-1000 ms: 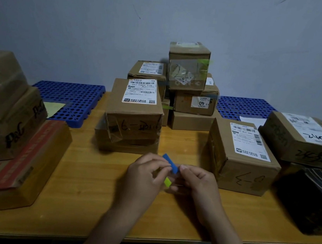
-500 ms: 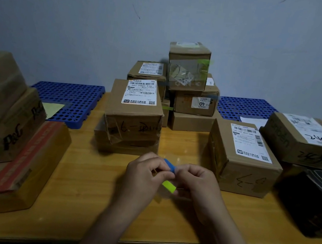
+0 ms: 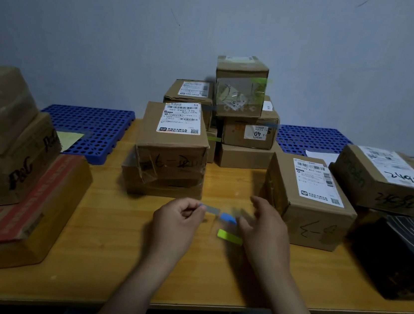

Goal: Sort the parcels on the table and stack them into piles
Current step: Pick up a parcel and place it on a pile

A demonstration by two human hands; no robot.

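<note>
I see brown cardboard parcels [image 3: 173,150], white-labelled, marker-scrawled; my left hand [image 3: 177,221] pinches a blue-tipped strip [image 3: 211,209], right hand [image 3: 262,229] blurred, can't tell its grip.

Parcel stack [image 3: 11,148] left, parcel pile [image 3: 247,135] rear centre (by wall [image 3: 86,24]), single parcel [image 3: 310,195] right

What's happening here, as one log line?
left hand: pinches strip | right hand: blurred, grip unclear | blue tab, green tab: beside right hand | parcels: none held

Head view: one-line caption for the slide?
Over the wooden table among cardboard parcels, the left hand pinches a strip; a blue tab and green tab are beside the blurred right hand.
</note>
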